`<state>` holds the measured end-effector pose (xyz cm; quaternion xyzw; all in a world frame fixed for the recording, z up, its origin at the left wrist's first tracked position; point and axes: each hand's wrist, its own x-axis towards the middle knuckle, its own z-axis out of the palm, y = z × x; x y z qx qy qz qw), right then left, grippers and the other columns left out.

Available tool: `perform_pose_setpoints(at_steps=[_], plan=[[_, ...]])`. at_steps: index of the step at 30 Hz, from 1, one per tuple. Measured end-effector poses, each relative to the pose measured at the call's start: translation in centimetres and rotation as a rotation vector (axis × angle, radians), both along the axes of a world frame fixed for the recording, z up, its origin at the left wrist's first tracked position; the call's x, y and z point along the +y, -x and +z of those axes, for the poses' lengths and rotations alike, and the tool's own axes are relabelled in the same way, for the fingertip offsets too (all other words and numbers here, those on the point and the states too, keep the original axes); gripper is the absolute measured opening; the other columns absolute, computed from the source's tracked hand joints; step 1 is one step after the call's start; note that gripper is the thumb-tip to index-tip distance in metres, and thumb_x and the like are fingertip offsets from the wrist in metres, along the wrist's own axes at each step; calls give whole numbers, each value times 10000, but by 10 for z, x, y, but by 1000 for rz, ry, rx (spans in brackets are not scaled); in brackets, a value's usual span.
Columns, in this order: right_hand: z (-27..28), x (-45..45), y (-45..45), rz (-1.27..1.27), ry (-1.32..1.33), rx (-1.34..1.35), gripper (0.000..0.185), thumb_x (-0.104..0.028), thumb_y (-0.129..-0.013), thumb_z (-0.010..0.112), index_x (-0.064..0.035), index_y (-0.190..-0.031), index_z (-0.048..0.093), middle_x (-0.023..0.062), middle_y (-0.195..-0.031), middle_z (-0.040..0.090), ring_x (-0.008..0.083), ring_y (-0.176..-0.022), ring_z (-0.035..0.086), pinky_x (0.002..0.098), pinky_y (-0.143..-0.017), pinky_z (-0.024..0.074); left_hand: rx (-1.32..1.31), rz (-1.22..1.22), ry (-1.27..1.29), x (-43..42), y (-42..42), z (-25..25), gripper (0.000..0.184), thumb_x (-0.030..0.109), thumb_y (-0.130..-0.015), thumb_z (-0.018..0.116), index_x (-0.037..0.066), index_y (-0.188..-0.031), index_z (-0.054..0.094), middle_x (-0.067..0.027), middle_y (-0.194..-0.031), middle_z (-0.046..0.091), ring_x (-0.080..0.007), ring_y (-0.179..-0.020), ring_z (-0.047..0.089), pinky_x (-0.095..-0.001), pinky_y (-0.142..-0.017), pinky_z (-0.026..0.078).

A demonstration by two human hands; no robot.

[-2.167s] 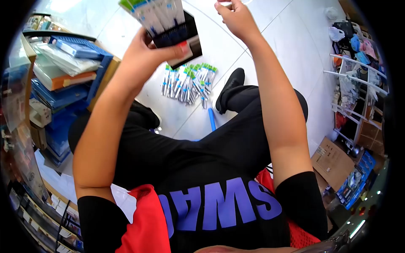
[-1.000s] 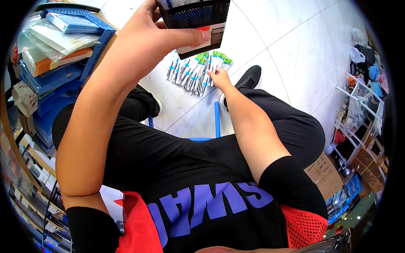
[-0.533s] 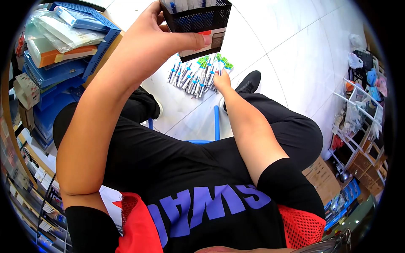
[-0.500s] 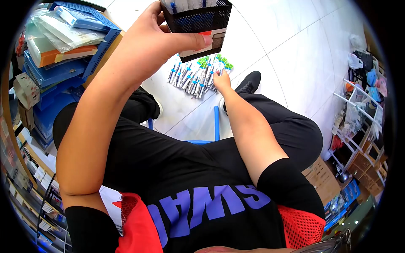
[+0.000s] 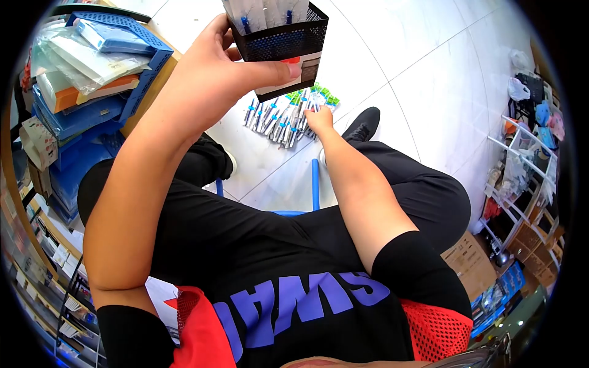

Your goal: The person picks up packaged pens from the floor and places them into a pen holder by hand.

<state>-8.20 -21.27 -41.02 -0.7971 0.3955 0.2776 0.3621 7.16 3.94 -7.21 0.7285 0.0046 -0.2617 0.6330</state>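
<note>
My left hand (image 5: 230,70) is wrapped around a black mesh pen holder (image 5: 285,40), thumb across its label, raised high in front of me. Packaged pens (image 5: 265,15) with blue parts stick up out of its top. Below it, a spread of pens (image 5: 285,126) in clear wrappers, with blue bands and green tags, lies on the floor. At the right side of this spread is my right hand (image 5: 320,119), its fingers pinched together on a pen there. The fingertips are small and partly merge with the pens. The holder covers the far left part of the spread.
At left, a blue basket (image 5: 147,58) holds bagged papers and folders beside shelves. On the right stand a white rack (image 5: 518,147) with mixed goods and a cardboard box (image 5: 469,264). Blue stool legs (image 5: 315,184) show between my knees, near my black shoe (image 5: 363,124).
The pen holder in my left hand has come slightly lower and to the left, showing more of the pens in it. My right hand has shifted slightly left and down among the pens.
</note>
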Motion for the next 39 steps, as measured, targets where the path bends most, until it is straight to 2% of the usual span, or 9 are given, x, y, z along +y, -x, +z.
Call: perform_pose_setpoints(at_steps=[9,12,13,16,19,24,32,37,39], plan=[[1,-10,-38,-301,-154,-483,346,-193,-837,728,23,-1097,655,161,-978,745,246,-826,708,366,-758,553,26,17,48,-2,-4,10,681,147,-717,902,-12,-1285,560,-106,-1167,667,-200,-1102,632,-335,-999,485],[85,-6,-101,-524,-406,-529,278,-114,-874,714,0,-1112,628,145,-923,739,156,-593,641,292,-491,487,81,6,121,1,-3,16,744,140,-689,906,-22,-1303,519,-133,-1213,637,-220,-1146,617,-360,-1008,485],[110,-10,-124,-567,-544,-614,208,-106,-887,702,-25,-1054,609,140,-882,733,107,-461,523,281,-381,391,83,6,121,1,-1,20,748,132,-690,904,-21,-1309,513,-132,-1214,636,-220,-1146,617,-359,-1005,487],[209,-17,-185,-591,-891,-831,206,-195,-936,684,-63,-1021,552,152,-935,730,108,-465,457,293,-411,412,91,-20,145,6,3,20,758,129,-693,903,-19,-1317,499,-133,-1213,631,-222,-1145,611,-357,-995,491],[316,-11,-207,-446,-945,-1021,242,-212,-919,754,-83,-976,557,-16,-795,552,93,-581,478,277,-481,379,104,-46,130,9,8,18,800,160,-684,910,-24,-1335,483,-143,-1239,622,-239,-1166,595,-370,-1015,473],[431,4,-176,23,-931,-1141,190,-216,-961,716,-86,-870,613,-46,-648,514,56,-536,407,252,-517,351,107,-87,131,15,20,27,832,149,-698,890,-36,-1379,449,-151,-1282,608,-260,-1211,582,-384,-1053,449],[444,55,-106,449,-267,-1062,237,-266,-861,831,-48,-930,772,-21,-733,608,73,-650,511,255,-598,424,132,-125,175,12,47,53,815,55,-706,872,2,-1405,456,-118,-1276,625,-221,-1177,607,-371,-1054,452],[441,50,-83,365,-263,-1071,308,-274,-905,776,-60,-1107,685,-32,-700,547,53,-626,463,252,-548,380,107,-103,213,13,59,55,787,62,-716,890,-2,-1384,478,-116,-1249,638,-221,-1156,625,-379,-1027,490],[444,40,-80,174,-534,-1060,284,-338,-1017,583,-59,-1065,605,11,-784,577,76,-607,489,250,-560,411,99,-109,192,14,63,59,783,56,-716,892,-7,-1380,481,-118,-1244,641,-223,-1151,630,-379,-1024,495]])
